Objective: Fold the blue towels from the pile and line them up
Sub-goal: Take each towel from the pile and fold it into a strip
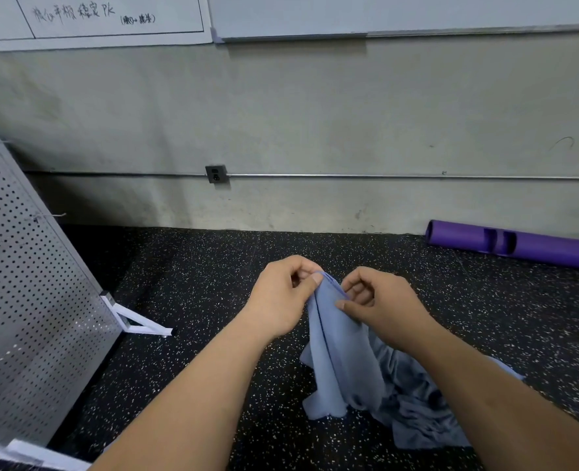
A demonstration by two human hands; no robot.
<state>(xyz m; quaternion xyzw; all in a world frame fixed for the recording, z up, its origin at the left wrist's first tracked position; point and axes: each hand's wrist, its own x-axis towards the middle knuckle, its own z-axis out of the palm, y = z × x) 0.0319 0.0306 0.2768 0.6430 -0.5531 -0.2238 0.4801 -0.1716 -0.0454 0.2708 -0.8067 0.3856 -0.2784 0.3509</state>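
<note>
A blue towel [340,355] hangs in the air from its top edge, its lower end draping down to the floor. My left hand [281,297] pinches the top edge at the left between thumb and fingers. Close beside it, my right hand [379,304] pinches the same edge at the right. Behind and to the right of the hanging towel lies a crumpled pile of blue towels [424,413] on the dark speckled floor [196,283], partly hidden by my right forearm.
A grey perforated metal panel [22,300] leans at the left on a white foot [138,321]. A purple tube [519,246] lies along the wall at the right. The concrete wall with an outlet [216,173] and a pipe stands behind.
</note>
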